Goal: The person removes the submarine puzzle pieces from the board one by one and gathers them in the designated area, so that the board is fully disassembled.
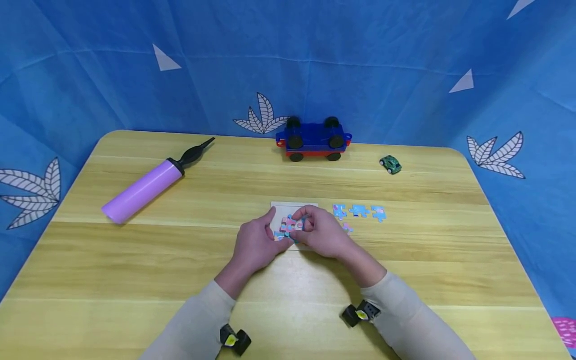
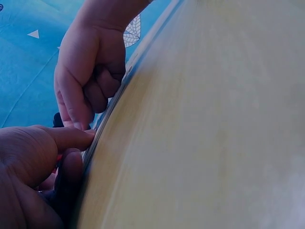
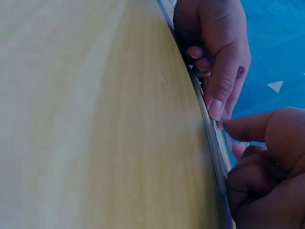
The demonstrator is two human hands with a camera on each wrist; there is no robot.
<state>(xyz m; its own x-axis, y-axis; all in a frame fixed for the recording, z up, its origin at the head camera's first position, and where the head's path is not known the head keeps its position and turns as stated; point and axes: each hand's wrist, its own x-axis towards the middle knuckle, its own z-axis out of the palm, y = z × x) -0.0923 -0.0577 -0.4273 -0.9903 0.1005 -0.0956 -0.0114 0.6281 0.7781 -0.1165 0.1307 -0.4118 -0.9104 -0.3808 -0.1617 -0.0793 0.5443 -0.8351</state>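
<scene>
A pale square puzzle board (image 1: pixel 294 204) lies flat between the hands in the head view, with joined pink and blue puzzle pieces (image 1: pixel 288 226) on it. My left hand (image 1: pixel 257 242) holds the board's left side; its thumb lies along the front edge, the index finger up the side. From the right, my right hand (image 1: pixel 326 232) pinches a puzzle piece (image 1: pixel 299 226) between thumb and index finger, over the pieces on the board. The hand partly hides that piece. Both wrist views look nearly edge-on, showing the left hand (image 2: pixel 28 164) and right hand (image 3: pixel 271 167) close together.
Several loose puzzle pieces (image 1: pixel 359 210) lie right of the board. At the back are a blue and red toy wagon (image 1: pixel 312 140), its upper part upside down, and a small green toy car (image 1: pixel 391 164). A purple hand pump (image 1: pixel 144 191) lies at left. Blue cloth (image 1: pixel 360 60) hangs behind the wooden table (image 1: pixel 135 280).
</scene>
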